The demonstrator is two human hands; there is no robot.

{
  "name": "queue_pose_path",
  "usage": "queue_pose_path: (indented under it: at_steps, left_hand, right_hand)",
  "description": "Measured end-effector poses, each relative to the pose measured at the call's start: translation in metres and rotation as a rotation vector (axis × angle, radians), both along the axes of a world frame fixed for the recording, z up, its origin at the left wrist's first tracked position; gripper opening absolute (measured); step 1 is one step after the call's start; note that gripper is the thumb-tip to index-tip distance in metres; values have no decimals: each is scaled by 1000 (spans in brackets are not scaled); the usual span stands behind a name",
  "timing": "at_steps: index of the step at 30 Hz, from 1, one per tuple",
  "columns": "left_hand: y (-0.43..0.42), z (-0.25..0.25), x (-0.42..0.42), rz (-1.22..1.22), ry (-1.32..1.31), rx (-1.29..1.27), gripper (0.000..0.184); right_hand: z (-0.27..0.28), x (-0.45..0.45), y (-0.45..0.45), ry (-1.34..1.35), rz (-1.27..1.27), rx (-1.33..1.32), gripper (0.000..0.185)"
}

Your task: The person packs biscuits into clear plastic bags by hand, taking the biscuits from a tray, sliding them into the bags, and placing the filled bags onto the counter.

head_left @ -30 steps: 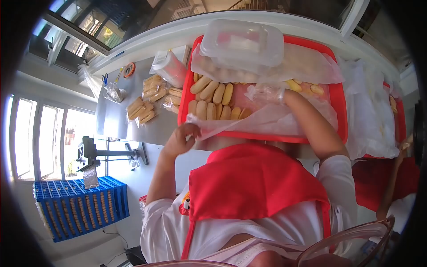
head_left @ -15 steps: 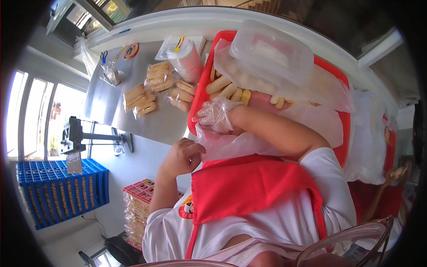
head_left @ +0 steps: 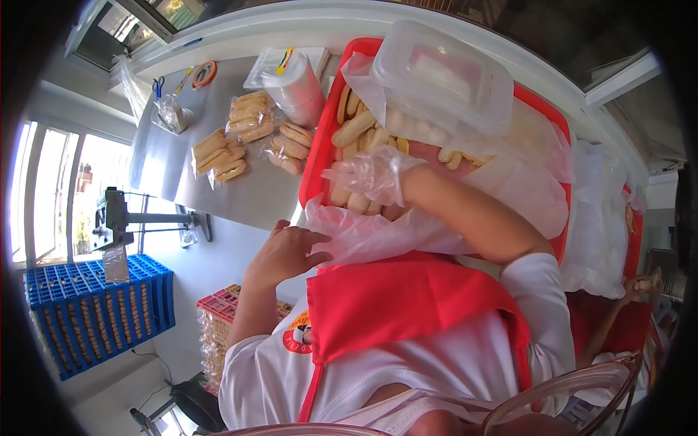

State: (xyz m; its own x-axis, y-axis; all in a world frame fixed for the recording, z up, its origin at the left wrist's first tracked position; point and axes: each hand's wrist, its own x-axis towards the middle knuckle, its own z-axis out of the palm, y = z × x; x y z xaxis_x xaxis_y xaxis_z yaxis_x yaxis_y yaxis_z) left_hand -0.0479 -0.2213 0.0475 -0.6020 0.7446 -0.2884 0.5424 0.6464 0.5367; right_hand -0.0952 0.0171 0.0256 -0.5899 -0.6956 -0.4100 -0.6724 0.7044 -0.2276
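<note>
In the head view, over the red plastic tray point(head_left: 327, 127), the clear-gloved right hand point(head_left: 369, 176) has shifted inward, exposing pale oblong biscuits point(head_left: 356, 202) within reach; fingers extended, grip unclear. The bare left hand point(head_left: 285, 253), fingers half-spread, meets translucent white paper point(head_left: 356, 234), hold unclear.

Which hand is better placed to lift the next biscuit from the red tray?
Likely the right hand: it is gloved and over the biscuits in the red tray. The left hand is outside the tray, beside the translucent sheet.
</note>
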Motion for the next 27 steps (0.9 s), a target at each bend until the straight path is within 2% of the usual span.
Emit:
queue_pose_path:
  at_steps: [3, 6, 9, 12, 15, 16, 19, 22, 27]
  left_hand:
    - [4, 6, 0, -1, -16, -75, 31]
    - [3, -2, 1, -3, -33, -38, 35]
    - [7, 4, 6, 75, -70, -83, 38]
    - [2, -7, 5, 64, -105, -116, 39]
    - [-2, -12, 5, 68, -48, -44, 38]
    - [-2, -14, 3, 66, -63, -40, 37]
    - [1, -16, 0, 55, -99, -37, 36]
    - [3, -9, -2, 58, -123, -39, 36]
    - [5, -8, 0, 51, -167, -76, 37]
  right_hand:
    - [-12, -13, -14, 156, 72, -53, 68]
    - [-11, -22, -24, 57, 52, 171, 69]
    - [6, -20, -10, 29, 102, 218, 64]
    - [59, -18, -12, -263, 195, 561, 47]
    - [35, -21, 14, 260, 259, 226, 43]
    - [-1, -11, 26, 423, -215, -339, 36]
    - [-13, 1, 12, 490, -241, -216, 34]
    - [-34, 21, 16, 400, -229, -256, 42]
    - [-50, 37, 19, 281, -223, -305, 43]
